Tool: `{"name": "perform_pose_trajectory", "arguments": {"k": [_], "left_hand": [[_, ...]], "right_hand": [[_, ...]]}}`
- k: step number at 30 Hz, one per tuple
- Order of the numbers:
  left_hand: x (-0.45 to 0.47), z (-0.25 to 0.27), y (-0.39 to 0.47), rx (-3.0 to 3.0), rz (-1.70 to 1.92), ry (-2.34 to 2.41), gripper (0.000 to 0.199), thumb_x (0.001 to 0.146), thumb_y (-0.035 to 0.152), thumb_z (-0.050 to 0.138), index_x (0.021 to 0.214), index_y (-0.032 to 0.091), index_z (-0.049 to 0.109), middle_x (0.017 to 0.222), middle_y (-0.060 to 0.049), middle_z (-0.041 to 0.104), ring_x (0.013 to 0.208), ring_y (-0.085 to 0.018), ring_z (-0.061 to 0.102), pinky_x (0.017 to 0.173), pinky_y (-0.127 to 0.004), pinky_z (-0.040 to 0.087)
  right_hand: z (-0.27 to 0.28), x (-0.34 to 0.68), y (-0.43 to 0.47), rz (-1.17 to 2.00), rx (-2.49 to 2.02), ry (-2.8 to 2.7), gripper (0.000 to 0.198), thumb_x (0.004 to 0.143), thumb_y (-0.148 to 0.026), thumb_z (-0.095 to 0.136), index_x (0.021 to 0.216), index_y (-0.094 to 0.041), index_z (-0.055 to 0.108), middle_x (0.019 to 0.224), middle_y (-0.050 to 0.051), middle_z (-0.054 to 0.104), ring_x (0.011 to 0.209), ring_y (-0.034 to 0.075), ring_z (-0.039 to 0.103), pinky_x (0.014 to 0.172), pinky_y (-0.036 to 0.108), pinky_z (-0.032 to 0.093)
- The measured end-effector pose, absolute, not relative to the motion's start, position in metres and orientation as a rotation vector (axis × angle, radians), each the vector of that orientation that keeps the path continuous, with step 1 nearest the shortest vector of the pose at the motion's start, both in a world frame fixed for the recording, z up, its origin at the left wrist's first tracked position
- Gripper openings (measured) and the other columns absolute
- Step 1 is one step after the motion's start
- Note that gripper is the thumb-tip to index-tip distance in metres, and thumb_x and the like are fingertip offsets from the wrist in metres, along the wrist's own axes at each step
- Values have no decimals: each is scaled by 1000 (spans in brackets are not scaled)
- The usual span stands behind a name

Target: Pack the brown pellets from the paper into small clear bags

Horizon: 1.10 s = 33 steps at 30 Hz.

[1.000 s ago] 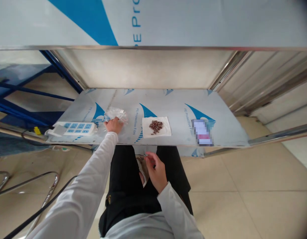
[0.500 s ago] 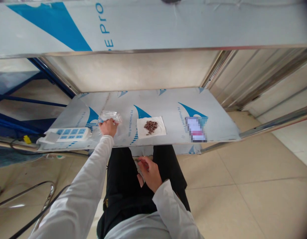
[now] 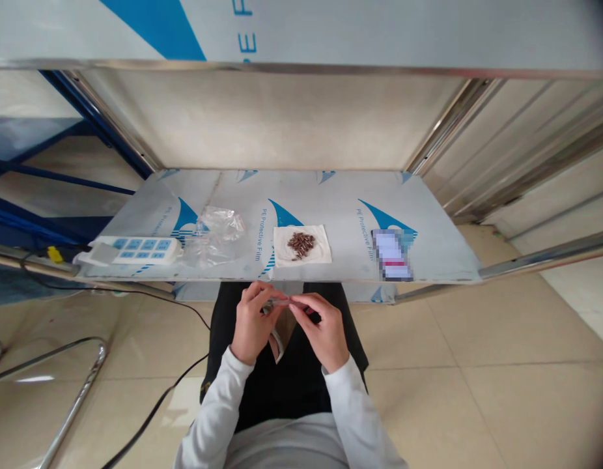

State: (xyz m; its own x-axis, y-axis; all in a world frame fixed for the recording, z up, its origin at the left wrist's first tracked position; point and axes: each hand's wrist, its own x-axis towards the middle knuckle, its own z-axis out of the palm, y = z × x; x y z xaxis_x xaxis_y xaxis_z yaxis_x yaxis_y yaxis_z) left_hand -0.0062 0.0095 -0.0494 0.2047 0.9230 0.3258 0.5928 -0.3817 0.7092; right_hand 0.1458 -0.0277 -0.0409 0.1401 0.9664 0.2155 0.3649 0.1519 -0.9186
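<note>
My left hand [image 3: 252, 320] and my right hand [image 3: 323, 326] meet above my lap, just in front of the shelf's edge. Between their fingertips is a small clear plastic bag [image 3: 278, 302], pinched from both sides; fingers cover much of it. On the shelf beyond, a heap of small shiny brown pieces [image 3: 301, 245] lies on a white square sheet [image 3: 323, 255]; they are too small to name. Left of the sheet is a loose pile of clear plastic bags [image 3: 218, 228].
A white power strip [image 3: 145, 251] lies at the shelf's left end. Toward the right lies a phone [image 3: 392, 255], its screen blurred out. An upper shelf [image 3: 331, 32] juts out overhead. A black cable [image 3: 159, 400] runs over the floor beside a metal chair frame [image 3: 81, 391].
My left hand has left the bag pile and come back to my lap with a small bag. My right hand has risen to meet it, and both now pinch the bag.
</note>
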Motion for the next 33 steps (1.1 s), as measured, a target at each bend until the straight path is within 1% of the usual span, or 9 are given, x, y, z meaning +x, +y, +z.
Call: {"name": "perform_pose_trajectory", "arguments": {"k": [5, 9, 13, 18, 22, 26, 29, 31, 33], "left_hand": [[11, -47, -2, 1560, 1245, 1487, 28, 79, 30, 68, 105, 21, 60, 88, -4, 65, 77, -16, 63, 71, -29, 52], [27, -55, -7, 1279, 1124, 1286, 20, 83, 38, 62, 84, 18, 62, 78, -4, 69, 71, -16, 67, 67, -27, 54], [25, -62, -1, 1184, 1038, 1326, 21, 81, 40, 61, 79, 19, 64, 73, -4, 72, 65, -17, 69, 62, -27, 55], [17, -42, -2, 1722, 818, 1648, 14, 77, 30, 62, 66, 22, 61, 59, -1, 67, 51, -17, 63, 52, -26, 45], [22, -15, 1, 1998, 786, 1656, 15, 73, 22, 61, 60, 23, 54, 53, 1, 60, 43, -14, 55, 46, -25, 37], [20, -1, 5, 2062, 689, 1507, 21, 68, 20, 64, 54, 24, 49, 47, 3, 54, 40, -12, 48, 44, -25, 35], [13, -1, 7, 2198, 740, 1341, 11, 68, 29, 69, 75, 25, 62, 72, -3, 66, 68, -21, 64, 63, -33, 49], [11, -7, 10, 2289, 789, 1155, 53, 61, 42, 77, 108, 23, 60, 109, -12, 66, 105, -31, 61, 88, -44, 49], [15, -17, 15, 2264, 780, 1039, 78, 58, 46, 79, 125, 20, 49, 124, -16, 59, 117, -33, 55, 95, -46, 46]], "right_hand": [[-48, 138, -28, 507, -1564, -1333, 14, 86, -23, 59, 88, -19, 73, 81, 6, 74, 69, 18, 68, 67, 29, 54], [-49, 134, -26, 403, -1636, -1464, 21, 89, -23, 53, 89, -20, 74, 85, 10, 75, 76, 23, 70, 70, 33, 55], [-55, 136, -25, 429, -1629, -1511, 22, 90, -23, 51, 93, -20, 73, 86, 10, 75, 72, 21, 71, 68, 31, 55], [-56, 142, -24, 376, -1791, -1371, 20, 88, -19, 50, 99, -20, 67, 78, 5, 73, 65, 20, 69, 62, 29, 52], [-39, 151, -22, 492, -1675, -1710, 24, 85, -10, 47, 85, -23, 67, 83, 5, 68, 71, 18, 65, 64, 26, 48], [-20, 173, -13, 623, -1613, -1897, 17, 82, -11, 54, 77, -21, 67, 69, 2, 63, 60, 15, 60, 56, 24, 44], [-7, 187, -8, 701, -1596, -1917, 11, 83, -19, 59, 78, -21, 69, 65, 0, 63, 57, 14, 58, 55, 24, 44], [3, 189, -7, 780, -1569, -1940, 11, 83, -21, 58, 82, -21, 69, 64, -1, 65, 55, 13, 58, 55, 23, 45], [11, 189, -5, 866, -1528, -1936, 11, 83, -23, 58, 83, -22, 69, 65, -2, 66, 56, 13, 59, 57, 23, 47]]}}
